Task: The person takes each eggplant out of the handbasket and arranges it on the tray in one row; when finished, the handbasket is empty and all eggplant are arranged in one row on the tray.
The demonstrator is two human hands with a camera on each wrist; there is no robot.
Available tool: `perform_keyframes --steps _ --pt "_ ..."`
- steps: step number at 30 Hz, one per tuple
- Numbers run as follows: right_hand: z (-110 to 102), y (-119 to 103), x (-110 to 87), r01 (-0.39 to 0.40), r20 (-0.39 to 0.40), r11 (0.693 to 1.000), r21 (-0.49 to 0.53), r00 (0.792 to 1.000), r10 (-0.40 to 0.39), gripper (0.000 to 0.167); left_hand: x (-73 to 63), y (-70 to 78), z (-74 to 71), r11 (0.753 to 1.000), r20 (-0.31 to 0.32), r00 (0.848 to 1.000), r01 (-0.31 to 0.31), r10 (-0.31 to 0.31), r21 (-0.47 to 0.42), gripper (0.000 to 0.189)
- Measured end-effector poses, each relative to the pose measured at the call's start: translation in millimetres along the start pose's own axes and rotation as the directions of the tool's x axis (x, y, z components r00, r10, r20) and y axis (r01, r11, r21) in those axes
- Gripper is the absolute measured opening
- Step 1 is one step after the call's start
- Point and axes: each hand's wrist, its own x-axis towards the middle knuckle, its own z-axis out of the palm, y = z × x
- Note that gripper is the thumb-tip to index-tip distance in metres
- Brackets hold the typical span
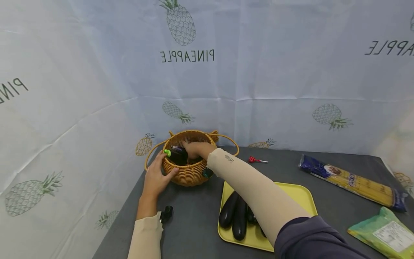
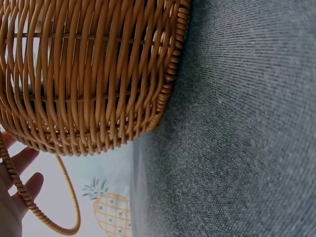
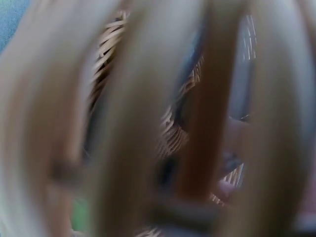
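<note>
The right hand (image 1: 198, 149) dips into the basket (image 1: 189, 175), most of its fingers hidden; what they touch, I can't tell. The sleeve (image 1: 258, 189) covers part of the tray (image 1: 300, 194) and its eggplants (image 1: 240, 219). A green bag (image 1: 372, 228) runs out at the edge. By the right wrist, close wicker (image 3: 138, 108) is blurred.

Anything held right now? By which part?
Left hand touches the wicker basket high on its near-left side, no clear grip. Right hand is inside; whether it holds anything cannot be told.
</note>
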Motion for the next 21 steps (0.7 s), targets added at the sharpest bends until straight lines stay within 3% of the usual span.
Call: perform_keyframes --steps 5,6,13,17,21 --pt "1.7 2.6 -2.2 0.067 -0.035 0.996 -0.055 0.997 -0.069 0.033 -0.5 -0.5 1.2 1.0 0.0 1.0 0.005 -0.005 -0.004 0.075" --pt "2.0 2.3 -2.2 0.06 -0.039 0.997 -0.052 0.997 -0.062 0.03 -0.5 -0.8 1.4 1.0 -0.002 1.0 0.005 -0.005 -0.004 0.075" --pt "-3.4 -0.1 -4.0 0.019 -0.161 1.0 0.023 0.987 -0.015 0.064 -1.3 -1.2 3.0 1.0 -0.004 1.0 0.004 -0.004 0.002 0.075" --pt "-12.9 2.1 -12.4 0.022 -0.268 0.995 0.1 0.963 0.006 0.072 -2.2 -1.9 4.1 1.0 -0.006 1.0 0.009 -0.009 -0.005 0.076" --pt "-23.3 8.0 -28.5 0.06 -0.377 0.976 0.209 0.926 0.024 0.075 -2.1 -3.7 4.4 1.0 -0.024 1.0 -0.004 0.004 -0.012 0.074"
